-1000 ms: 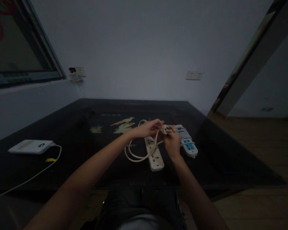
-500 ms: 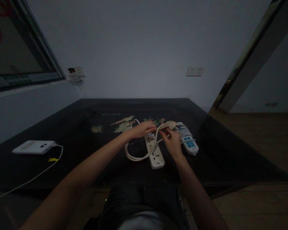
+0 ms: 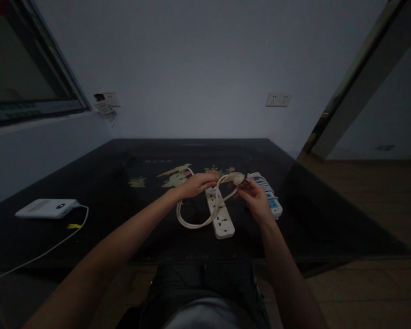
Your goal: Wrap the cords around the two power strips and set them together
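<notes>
A cream power strip (image 3: 220, 215) lies on the dark table (image 3: 140, 228) in front of me. Its cream cable (image 3: 195, 222) curls in a loop to the left of it. My left hand (image 3: 195, 184) is closed on the cable just above the strip's far end. My right hand (image 3: 256, 197) pinches the cable's plug (image 3: 236, 177), held a little above the strip. Behind my right hand lies a white and blue power strip (image 3: 270, 198) with its own cord wound round it.
A white power bank (image 3: 46, 208) with a white lead (image 3: 51, 246) sits at the table's left. Wall sockets (image 3: 277, 99) are on the far wall, more sockets (image 3: 104, 103) by the window frame at left. A wooden floor lies to the right.
The plug has swung from between both hands to the right and slightly up. My left hand has slid left along the cable, and my right hand has moved right with the plug.
</notes>
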`<act>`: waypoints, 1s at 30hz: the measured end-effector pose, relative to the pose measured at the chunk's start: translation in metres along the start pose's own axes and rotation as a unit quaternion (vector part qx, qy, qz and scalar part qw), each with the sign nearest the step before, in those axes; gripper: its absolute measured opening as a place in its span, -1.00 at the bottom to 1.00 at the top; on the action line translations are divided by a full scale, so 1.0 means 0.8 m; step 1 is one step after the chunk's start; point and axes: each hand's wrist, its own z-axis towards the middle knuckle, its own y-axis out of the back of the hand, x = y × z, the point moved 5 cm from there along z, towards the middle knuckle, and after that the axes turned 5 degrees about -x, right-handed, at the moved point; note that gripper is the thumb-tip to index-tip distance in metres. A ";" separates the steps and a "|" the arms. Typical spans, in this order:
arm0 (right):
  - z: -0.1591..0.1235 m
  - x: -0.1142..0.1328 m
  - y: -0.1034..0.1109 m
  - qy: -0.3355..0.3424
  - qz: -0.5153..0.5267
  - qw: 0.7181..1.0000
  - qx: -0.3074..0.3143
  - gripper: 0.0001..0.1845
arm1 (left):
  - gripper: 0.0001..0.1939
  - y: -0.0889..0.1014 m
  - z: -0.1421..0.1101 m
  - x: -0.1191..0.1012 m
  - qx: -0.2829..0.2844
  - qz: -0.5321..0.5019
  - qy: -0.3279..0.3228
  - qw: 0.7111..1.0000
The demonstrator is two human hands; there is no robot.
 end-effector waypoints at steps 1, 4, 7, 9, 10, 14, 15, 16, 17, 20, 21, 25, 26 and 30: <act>0.000 -0.001 -0.002 -0.014 0.022 1.000 0.004 -0.73 | -0.75 0.000 0.000 -0.001 -0.001 0.014 -0.011 1.000; -0.001 -0.003 -0.007 -0.051 0.058 0.997 0.023 -0.63 | -0.76 -0.002 -0.002 0.000 -0.004 0.062 -0.035 0.997; 0.001 -0.002 -0.005 -0.044 0.058 0.997 0.012 -0.65 | -0.75 -0.004 -0.003 0.000 0.004 0.130 -0.079 0.988; 0.003 -0.003 -0.002 -0.033 0.046 0.998 -0.004 -0.66 | -0.76 -0.004 -0.004 0.001 0.007 0.188 -0.109 0.976; 0.003 -0.003 -0.001 -0.030 0.038 0.999 -0.009 -0.65 | -0.76 -0.003 -0.004 0.001 0.008 0.218 -0.119 0.969; 0.002 0.000 -0.002 -0.024 -0.003 1.000 0.006 -0.60 | -0.77 0.003 -0.007 0.003 0.011 0.328 -0.149 0.933; 0.001 0.001 -0.002 -0.024 -0.010 1.000 0.017 -0.59 | -0.78 0.005 -0.009 0.004 0.011 0.349 -0.156 0.924; 0.000 0.002 -0.003 -0.026 -0.015 0.999 0.032 -0.57 | -0.79 0.007 -0.010 0.004 0.011 0.368 -0.162 0.915; -0.001 0.003 -0.003 -0.030 -0.015 0.998 0.050 -0.54 | -0.79 0.010 -0.012 0.005 0.011 0.384 -0.167 0.908; -0.005 0.001 -0.004 -0.053 -0.015 0.993 0.106 -0.46 | -0.80 0.016 -0.016 0.008 0.008 0.410 -0.179 0.894; -0.005 -0.001 -0.003 -0.059 -0.021 0.992 0.113 -0.47 | -0.79 0.017 -0.017 0.008 0.007 0.410 -0.183 0.894; 0.001 -0.012 0.002 -0.061 -0.060 0.995 0.058 -0.60 | -0.79 0.017 -0.017 0.005 0.008 0.394 -0.191 0.899; 0.003 -0.016 0.003 -0.066 -0.070 0.995 0.031 -0.63 | -0.79 0.016 -0.017 0.004 0.013 0.392 -0.193 0.899; 0.006 -0.029 0.010 -0.099 -0.106 0.989 -0.041 -0.70 | -0.77 0.009 -0.015 0.001 0.042 0.390 -0.195 0.899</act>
